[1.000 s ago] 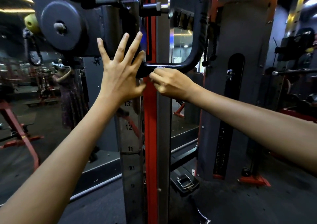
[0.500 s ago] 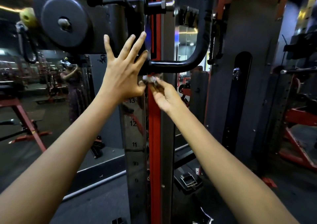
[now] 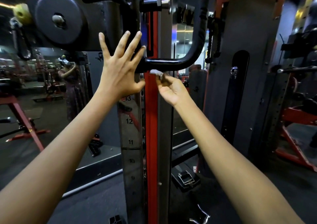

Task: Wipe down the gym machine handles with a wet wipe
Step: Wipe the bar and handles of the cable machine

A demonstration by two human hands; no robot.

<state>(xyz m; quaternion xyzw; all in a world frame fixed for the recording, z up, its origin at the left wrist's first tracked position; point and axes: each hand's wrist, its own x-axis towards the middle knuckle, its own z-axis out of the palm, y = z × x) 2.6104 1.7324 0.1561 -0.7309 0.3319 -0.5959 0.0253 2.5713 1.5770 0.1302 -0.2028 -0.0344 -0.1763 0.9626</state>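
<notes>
Overhead, left hand (image 3: 120,69) splays flat; right hand (image 3: 171,88) pinches wipe (image 3: 155,72) under handle (image 3: 171,62).

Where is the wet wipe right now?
The wet wipe is near the picture's middle, pinched in the right hand just under the black handle, beside the red post.

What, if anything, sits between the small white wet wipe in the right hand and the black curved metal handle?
Nothing visible. The white wet wipe, pinched by the right hand, sits right under the black curved metal handle. The spread left hand is off to the side.
</notes>
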